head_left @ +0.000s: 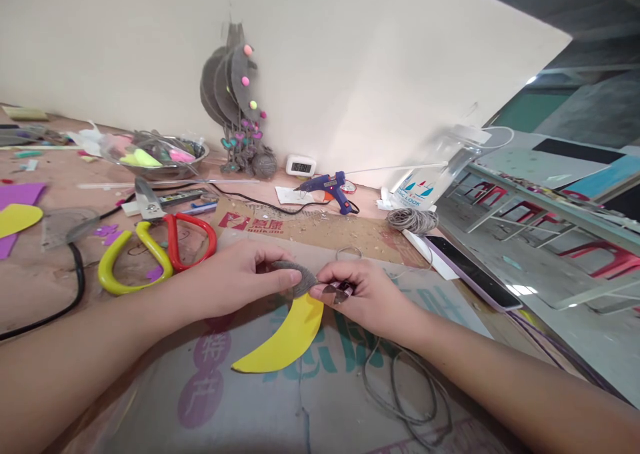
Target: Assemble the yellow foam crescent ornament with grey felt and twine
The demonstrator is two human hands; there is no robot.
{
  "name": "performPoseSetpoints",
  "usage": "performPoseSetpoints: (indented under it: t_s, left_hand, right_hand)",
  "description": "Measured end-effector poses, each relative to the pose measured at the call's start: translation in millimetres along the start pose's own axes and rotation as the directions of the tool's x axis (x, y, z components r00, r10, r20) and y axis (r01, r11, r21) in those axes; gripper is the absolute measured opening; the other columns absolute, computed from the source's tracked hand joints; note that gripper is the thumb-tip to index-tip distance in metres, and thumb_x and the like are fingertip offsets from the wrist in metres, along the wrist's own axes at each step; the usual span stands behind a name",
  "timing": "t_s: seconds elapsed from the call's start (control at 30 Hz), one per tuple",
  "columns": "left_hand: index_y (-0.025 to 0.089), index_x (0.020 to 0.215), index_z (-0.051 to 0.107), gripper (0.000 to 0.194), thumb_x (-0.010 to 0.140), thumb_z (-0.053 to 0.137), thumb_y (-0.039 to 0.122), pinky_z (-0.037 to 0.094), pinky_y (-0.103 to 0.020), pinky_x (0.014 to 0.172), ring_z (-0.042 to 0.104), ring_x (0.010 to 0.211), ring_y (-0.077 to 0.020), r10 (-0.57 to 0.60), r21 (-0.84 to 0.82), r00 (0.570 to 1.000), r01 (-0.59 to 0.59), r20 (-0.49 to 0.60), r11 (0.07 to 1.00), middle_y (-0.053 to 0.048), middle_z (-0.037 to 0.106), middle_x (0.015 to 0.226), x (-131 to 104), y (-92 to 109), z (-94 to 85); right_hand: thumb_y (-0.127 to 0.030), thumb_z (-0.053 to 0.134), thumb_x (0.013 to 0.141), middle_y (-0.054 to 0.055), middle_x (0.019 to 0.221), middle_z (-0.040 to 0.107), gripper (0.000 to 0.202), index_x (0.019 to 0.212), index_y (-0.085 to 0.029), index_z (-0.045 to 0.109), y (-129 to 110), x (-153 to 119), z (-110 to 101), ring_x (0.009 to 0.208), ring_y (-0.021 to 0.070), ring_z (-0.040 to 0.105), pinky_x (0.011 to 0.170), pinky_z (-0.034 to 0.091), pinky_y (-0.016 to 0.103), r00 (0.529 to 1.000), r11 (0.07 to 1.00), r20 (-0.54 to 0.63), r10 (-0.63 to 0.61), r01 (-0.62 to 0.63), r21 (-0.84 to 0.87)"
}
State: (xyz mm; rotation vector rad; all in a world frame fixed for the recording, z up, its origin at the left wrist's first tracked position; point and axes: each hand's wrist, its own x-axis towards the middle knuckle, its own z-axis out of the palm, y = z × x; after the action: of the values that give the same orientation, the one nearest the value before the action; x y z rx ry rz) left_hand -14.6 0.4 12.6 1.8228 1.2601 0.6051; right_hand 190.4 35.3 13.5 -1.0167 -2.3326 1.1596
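Note:
A yellow crescent [285,341] hangs over the printed cardboard, its upper end wrapped in grey cord [305,282]. My left hand [245,274] pinches the wrapped end between thumb and fingers. At the right side of the wrapping, my right hand [367,297] is closed, thumb and forefinger at the crescent's edge, with a small dark and shiny object [343,290] between its fingers that I cannot make out clearly. Loose loops of grey cord [400,401] lie on the cardboard [200,387] below my right hand.
Yellow-handled scissors [107,267] and red-handled scissors [213,241] lie left. Behind are a blue glue gun [325,186], a white clock [301,167], a bowl [155,169] and grey moon-shaped pieces [225,87]. A cord ball [413,221], plastic jug [435,167] and phone [475,274] sit right.

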Motion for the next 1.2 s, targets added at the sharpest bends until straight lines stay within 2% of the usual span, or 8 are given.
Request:
performPoseSetpoints:
  t_s: [0.23, 0.4, 0.63, 0.77, 0.97, 1.2]
  left_hand:
    - [0.018, 0.073, 0.059, 0.032, 0.085, 0.041, 0.042, 0.037, -0.026, 0.066, 0.052, 0.071, -0.0139, 0.018, -0.078, 1.000, -0.017, 0.010, 0.997, 0.001, 0.057, 0.071, 1.2, -0.6, -0.3]
    - [0.018, 0.072, 0.058, 0.037, 0.084, 0.041, 0.048, 0.036, -0.025, 0.062, 0.050, 0.068, -0.0136, 0.004, -0.069, 1.000, -0.006, -0.023, 0.998, 0.001, 0.056, 0.070, 0.4, -1.9, 0.0]
    - [0.018, 0.074, 0.059, 0.036, 0.083, 0.043, 0.049, 0.038, -0.024, 0.060, 0.050, 0.066, -0.0126, 0.040, -0.095, 0.999, -0.041, -0.012, 0.995, 0.001, 0.056, 0.070, 2.6, -4.6, -0.2]
    - [0.019, 0.084, 0.062, 0.032, 0.079, 0.049, 0.048, 0.036, -0.024, 0.056, 0.050, 0.066, -0.0134, 0.001, -0.060, 1.000, 0.000, 0.012, 0.998, 0.001, 0.057, 0.075, 2.0, -2.2, 0.8]
    - [0.020, 0.075, 0.059, 0.029, 0.080, 0.047, 0.046, 0.035, -0.022, 0.053, 0.045, 0.062, -0.0115, -0.019, 0.006, 1.000, 0.019, 0.008, 1.000, 0.004, 0.052, 0.067, 1.5, -1.9, 2.2]
    - [0.021, 0.081, 0.062, 0.025, 0.076, 0.050, 0.042, 0.038, -0.022, 0.056, 0.051, 0.065, -0.0129, -0.040, 0.025, 0.999, 0.039, 0.025, 0.999, 0.003, 0.058, 0.071, 0.3, 2.7, 2.8]
  right_hand:
    - [-0.030, 0.059, 0.078, -0.003, 0.059, 0.051, 0.018, 0.069, -0.014, 0.062, 2.5, -0.1, -0.3, 0.051, 0.0050, 0.039, 0.046, 0.031, 0.017, 1.000, 1.000, 0.001, -0.024, 0.024, 0.003]
    - [-0.032, 0.059, 0.078, -0.002, 0.061, 0.053, 0.019, 0.070, -0.015, 0.062, 2.9, 0.3, -0.9, 0.053, 0.0064, 0.042, 0.048, 0.033, 0.017, 0.998, 0.998, -0.037, -0.052, 0.051, -0.032]
    - [-0.033, 0.059, 0.077, -0.002, 0.060, 0.049, 0.019, 0.068, -0.016, 0.059, 1.8, 1.9, -1.6, 0.056, 0.0076, 0.042, 0.050, 0.035, 0.018, 0.996, 0.997, -0.066, -0.052, 0.049, -0.055]
    - [-0.036, 0.058, 0.077, -0.002, 0.061, 0.051, 0.022, 0.069, -0.016, 0.060, 2.4, 1.9, -1.2, 0.056, 0.0078, 0.043, 0.050, 0.036, 0.018, 0.997, 0.999, -0.062, -0.041, 0.039, -0.022]
    - [-0.033, 0.058, 0.078, -0.002, 0.061, 0.054, 0.020, 0.070, -0.016, 0.062, 0.7, 1.2, -1.1, 0.055, 0.0070, 0.045, 0.048, 0.035, 0.017, 0.999, 0.999, -0.033, -0.032, 0.031, -0.033]
    - [-0.032, 0.058, 0.078, -0.002, 0.063, 0.055, 0.018, 0.071, -0.015, 0.061, 2.6, 1.0, -1.6, 0.057, 0.0072, 0.046, 0.050, 0.037, 0.017, 0.997, 0.997, -0.060, -0.046, 0.043, -0.057]
